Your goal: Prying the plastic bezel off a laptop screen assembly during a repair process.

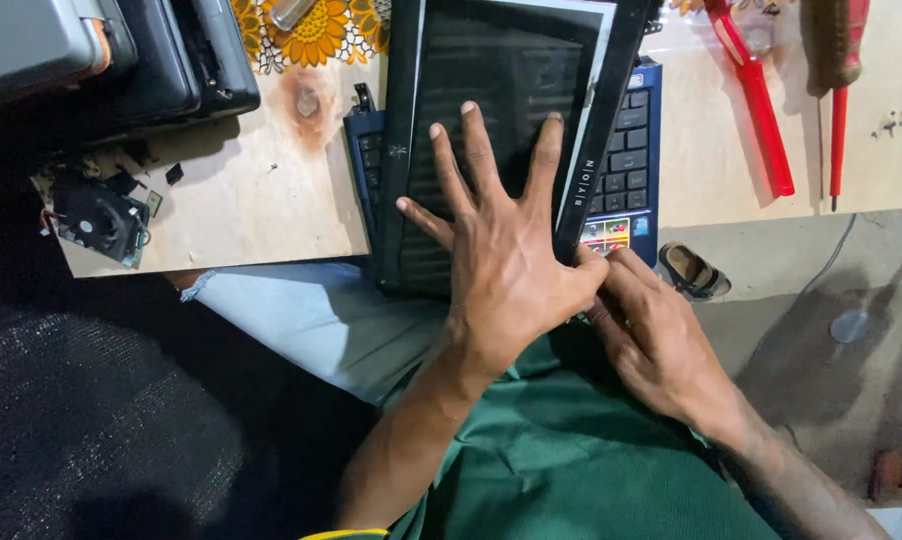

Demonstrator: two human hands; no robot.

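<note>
Right hand nearest, fingers curled at lower right corner of the black screen panel, fingertips hidden under left thumb, grip unclear. Left hand flat, fingers spread wide on the panel, gripping nothing. Panel lies over blue laptop keyboard, mostly covered. Beyond, red screwdriver, top cut off

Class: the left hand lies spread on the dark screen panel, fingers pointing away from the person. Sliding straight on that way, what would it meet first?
Probably only more of the screen panel: the left hand points up its length, and the panel runs out of view.
</note>
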